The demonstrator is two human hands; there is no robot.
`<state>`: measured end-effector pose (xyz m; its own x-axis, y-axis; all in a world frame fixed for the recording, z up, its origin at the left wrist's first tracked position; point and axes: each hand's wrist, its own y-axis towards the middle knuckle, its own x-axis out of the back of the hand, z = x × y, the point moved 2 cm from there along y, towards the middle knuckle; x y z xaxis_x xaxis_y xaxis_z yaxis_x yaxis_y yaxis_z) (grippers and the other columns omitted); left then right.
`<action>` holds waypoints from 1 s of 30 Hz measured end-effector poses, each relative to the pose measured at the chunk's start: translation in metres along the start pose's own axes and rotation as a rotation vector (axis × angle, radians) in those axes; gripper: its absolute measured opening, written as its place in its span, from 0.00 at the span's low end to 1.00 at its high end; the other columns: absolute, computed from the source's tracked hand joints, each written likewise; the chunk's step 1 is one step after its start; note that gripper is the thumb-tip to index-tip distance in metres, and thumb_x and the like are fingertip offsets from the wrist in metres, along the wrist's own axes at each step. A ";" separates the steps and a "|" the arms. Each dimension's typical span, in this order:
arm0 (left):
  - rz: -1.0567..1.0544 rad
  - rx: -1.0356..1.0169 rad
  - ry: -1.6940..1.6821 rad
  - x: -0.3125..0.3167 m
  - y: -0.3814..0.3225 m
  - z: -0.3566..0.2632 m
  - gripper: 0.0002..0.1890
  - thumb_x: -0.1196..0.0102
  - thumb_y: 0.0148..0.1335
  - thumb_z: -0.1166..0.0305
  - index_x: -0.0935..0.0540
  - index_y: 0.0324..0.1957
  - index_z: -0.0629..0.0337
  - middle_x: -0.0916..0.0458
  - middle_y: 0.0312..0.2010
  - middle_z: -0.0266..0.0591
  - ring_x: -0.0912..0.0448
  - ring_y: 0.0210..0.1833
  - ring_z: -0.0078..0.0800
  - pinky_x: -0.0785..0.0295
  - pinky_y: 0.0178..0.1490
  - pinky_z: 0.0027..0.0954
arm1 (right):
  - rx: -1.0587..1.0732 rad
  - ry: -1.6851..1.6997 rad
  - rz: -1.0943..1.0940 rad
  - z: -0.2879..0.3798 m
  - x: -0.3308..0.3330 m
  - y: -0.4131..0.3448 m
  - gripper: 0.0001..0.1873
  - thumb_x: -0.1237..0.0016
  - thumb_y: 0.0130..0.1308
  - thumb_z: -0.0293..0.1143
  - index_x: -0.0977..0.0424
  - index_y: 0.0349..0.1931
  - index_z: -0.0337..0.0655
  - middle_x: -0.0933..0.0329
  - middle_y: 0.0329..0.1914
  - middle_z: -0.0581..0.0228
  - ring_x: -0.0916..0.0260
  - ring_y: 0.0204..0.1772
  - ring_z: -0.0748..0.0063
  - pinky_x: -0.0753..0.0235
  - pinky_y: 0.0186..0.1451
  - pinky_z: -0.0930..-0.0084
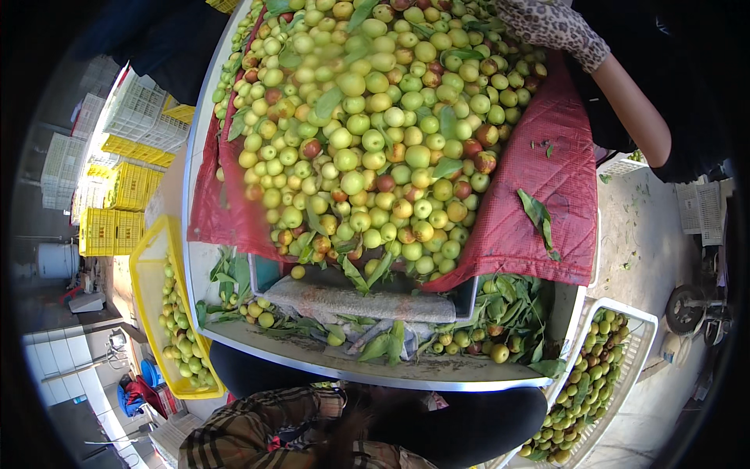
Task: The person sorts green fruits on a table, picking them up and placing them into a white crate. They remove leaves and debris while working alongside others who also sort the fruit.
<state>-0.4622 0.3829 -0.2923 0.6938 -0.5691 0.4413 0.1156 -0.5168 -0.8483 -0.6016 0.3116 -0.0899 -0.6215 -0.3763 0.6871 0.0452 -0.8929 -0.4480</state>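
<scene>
Neither of my hands shows; a plaid sleeve [258, 419] lies near my lap, its end in dark shadow. Before me a large heap of green and reddish jujube fruits [363, 158] with loose leaves lies on a red woven plastic sheet [545, 176] in a metal-edged sorting table [375, 384]. A grey cloth [363, 300] drapes over the rim of a container at the heap's near side. Leafy scraps [515, 311] and several fruits lie in the trough below it. A co-worker's leopard-print glove [554, 29] rests at the heap's far right edge.
A yellow crate [220, 384] of fruit stands left of the table, a white crate [647, 328] of fruit at the right. Stacked yellow crates [111, 231] and white crates [140, 105] stand farther left. A wheel [684, 309] is at the far right. Another person in dark clothing is at the top left.
</scene>
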 end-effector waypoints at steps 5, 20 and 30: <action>0.033 -0.130 -0.030 0.016 0.002 -0.006 0.26 0.50 0.66 0.53 0.26 0.58 0.62 0.23 0.51 0.49 0.25 0.57 0.40 0.31 0.60 0.45 | 0.024 0.009 -0.032 0.002 -0.005 -0.002 0.24 0.44 0.63 0.29 0.30 0.60 0.38 0.23 0.53 0.50 0.27 0.58 0.56 0.26 0.57 0.62; 0.345 -0.803 -0.359 0.139 -0.069 -0.016 0.21 0.51 0.70 0.60 0.26 0.58 0.64 0.23 0.53 0.50 0.25 0.57 0.37 0.30 0.60 0.43 | 0.035 -0.027 -0.075 -0.003 -0.015 -0.029 0.23 0.45 0.64 0.29 0.29 0.60 0.38 0.22 0.51 0.51 0.25 0.56 0.58 0.25 0.55 0.63; 0.209 -0.832 -0.346 0.207 -0.108 0.047 0.18 0.49 0.70 0.64 0.25 0.56 0.64 0.22 0.50 0.50 0.23 0.55 0.37 0.28 0.57 0.40 | 0.013 -0.026 -0.081 -0.008 -0.012 -0.047 0.22 0.45 0.64 0.29 0.28 0.59 0.38 0.21 0.50 0.51 0.24 0.54 0.60 0.24 0.54 0.64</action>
<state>-0.2975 0.3511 -0.1235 0.8321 -0.5491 0.0776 -0.4908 -0.7944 -0.3579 -0.6026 0.3604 -0.0815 -0.6028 -0.3089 0.7357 0.0058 -0.9237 -0.3831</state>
